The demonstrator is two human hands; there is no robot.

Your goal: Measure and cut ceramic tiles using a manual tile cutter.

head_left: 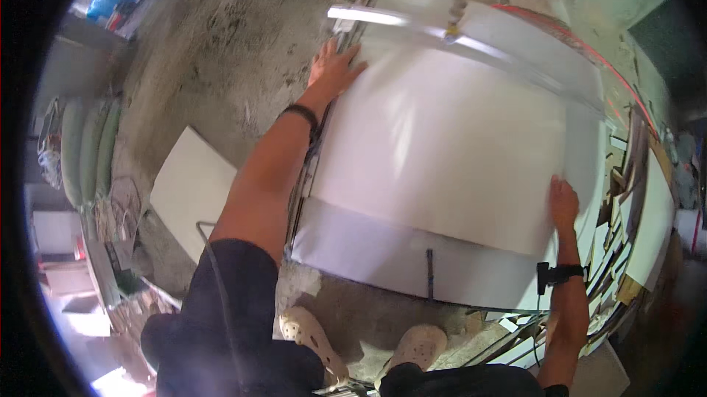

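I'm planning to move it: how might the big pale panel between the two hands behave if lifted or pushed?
The pale panel is probably stiff: it lies flat without visible creases. Its smooth face shows glare, so it may feel slippery. Being broad and flat on its support, it would likelier slide than tip.

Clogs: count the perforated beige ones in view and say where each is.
2: the left clog and the right clog, both low in the picture, just below the near edge of the white worktop.

Dark short sleeves [239,279]; dark left wristband [302,113]; black right wrist strap [567,273], boxy piece [543,278] attached; beige perforated clogs [421,345].
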